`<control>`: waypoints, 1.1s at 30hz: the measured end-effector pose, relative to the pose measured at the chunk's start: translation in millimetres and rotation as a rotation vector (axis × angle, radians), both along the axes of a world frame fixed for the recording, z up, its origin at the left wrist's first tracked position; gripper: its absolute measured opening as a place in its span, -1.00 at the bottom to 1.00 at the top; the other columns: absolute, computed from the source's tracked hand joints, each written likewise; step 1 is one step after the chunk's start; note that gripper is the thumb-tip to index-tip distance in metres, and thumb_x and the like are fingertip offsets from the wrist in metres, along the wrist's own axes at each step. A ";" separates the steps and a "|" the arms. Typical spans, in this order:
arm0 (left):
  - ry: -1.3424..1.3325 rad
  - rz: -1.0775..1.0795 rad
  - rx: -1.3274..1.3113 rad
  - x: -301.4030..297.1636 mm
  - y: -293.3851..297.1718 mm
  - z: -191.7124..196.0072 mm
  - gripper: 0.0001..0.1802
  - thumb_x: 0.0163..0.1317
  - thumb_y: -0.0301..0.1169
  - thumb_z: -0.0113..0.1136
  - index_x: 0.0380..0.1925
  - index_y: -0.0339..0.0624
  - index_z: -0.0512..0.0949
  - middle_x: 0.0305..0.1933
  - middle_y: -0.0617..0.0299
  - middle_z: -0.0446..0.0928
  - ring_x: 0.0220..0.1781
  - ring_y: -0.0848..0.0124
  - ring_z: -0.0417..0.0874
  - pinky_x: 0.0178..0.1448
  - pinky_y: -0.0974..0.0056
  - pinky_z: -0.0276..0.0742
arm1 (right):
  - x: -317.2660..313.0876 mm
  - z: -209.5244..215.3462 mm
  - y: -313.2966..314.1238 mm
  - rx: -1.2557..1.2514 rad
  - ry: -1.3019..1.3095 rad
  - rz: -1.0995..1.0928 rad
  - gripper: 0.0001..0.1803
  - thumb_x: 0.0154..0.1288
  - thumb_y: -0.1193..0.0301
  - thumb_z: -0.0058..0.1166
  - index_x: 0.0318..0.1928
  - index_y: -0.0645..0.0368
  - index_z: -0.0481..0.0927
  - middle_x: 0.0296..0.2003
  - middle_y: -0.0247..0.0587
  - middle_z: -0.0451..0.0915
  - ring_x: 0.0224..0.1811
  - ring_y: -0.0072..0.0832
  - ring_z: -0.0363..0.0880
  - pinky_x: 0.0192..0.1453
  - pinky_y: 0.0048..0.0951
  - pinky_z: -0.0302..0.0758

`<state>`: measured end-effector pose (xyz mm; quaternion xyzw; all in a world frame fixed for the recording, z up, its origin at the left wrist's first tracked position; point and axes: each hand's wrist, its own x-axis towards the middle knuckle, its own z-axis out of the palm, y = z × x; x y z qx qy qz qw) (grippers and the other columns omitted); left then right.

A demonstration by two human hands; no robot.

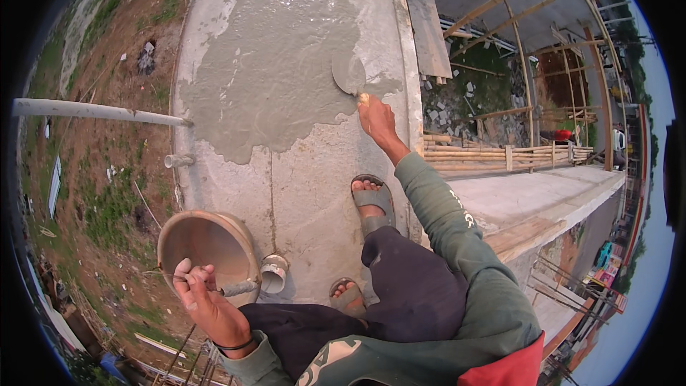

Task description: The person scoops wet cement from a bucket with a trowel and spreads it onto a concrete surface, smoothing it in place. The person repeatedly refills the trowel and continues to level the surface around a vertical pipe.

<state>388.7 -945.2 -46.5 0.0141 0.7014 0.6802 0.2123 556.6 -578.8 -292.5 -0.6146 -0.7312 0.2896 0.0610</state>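
Nearest to my remote viewpoint, the left hand is poised at the bucket, its fingers bent inward; a short grey cylinder shows just beside them, and I cannot tell whether it is gripped. The bucket stands at the left edge of the concrete slab, its visible inner wall carrying only a dull film, with a white pipe stub just beside it. On the bare near part of the slab rest two sandalled feet, the forward sandal being nearer the right edge. Beyond it the right hand is closed around the handle of a trowel, whose rounded blade lies on wet mortar toward the slab's right edge. The mortar covers the middle of the slab's far part, ending nearest me in an irregular front; paler margins show at both sides. I judge the step in hand to be spreading and smoothing, with the near part uncoated. The next move, in my estimation, calls for a low, nearly flat blade and even pressure, working mortar into the right margin without pushing it over the edge. Farther out, bamboo poles run beyond the right edge, and a pale pole extends from the left edge above grassy soil.
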 end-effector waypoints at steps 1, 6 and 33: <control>0.003 -0.004 0.003 0.6 -0.1 -0.2 -0.67 0.53 -0.31 0.00 0.18 -0.21 0.33 -0.22 0.29 0.43 0.00 0.44 0.46 0.25 0.25 0.28 | 4.8 1.1 1.9 -0.015 -0.008 -0.007 -0.63 0.36 0.21 0.08 -0.07 0.30 0.56 -0.21 0.33 0.65 -0.08 0.26 0.63 0.00 0.15 0.54; 0.009 -0.010 0.016 0.0 -0.1 -2.9 -0.67 0.53 -0.31 0.00 0.18 -0.22 0.34 -0.24 0.31 0.43 0.00 0.44 0.46 0.26 0.25 0.29 | 34.5 5.9 3.2 -0.018 -0.031 0.088 -0.62 0.39 0.21 0.05 -0.06 0.33 0.53 -0.22 0.39 0.64 -0.08 0.29 0.61 0.00 0.14 0.51; 0.105 0.125 -0.083 -3.0 10.9 -11.9 -0.68 0.47 -0.40 0.06 0.14 -0.26 0.36 -0.18 0.31 0.37 -0.03 0.44 0.43 0.22 0.30 0.35 | -38.2 -4.7 181.7 0.124 -0.036 0.569 -0.64 0.31 0.17 0.07 -0.20 0.24 0.67 -0.24 0.23 0.67 -0.12 0.19 0.62 -0.05 0.08 0.52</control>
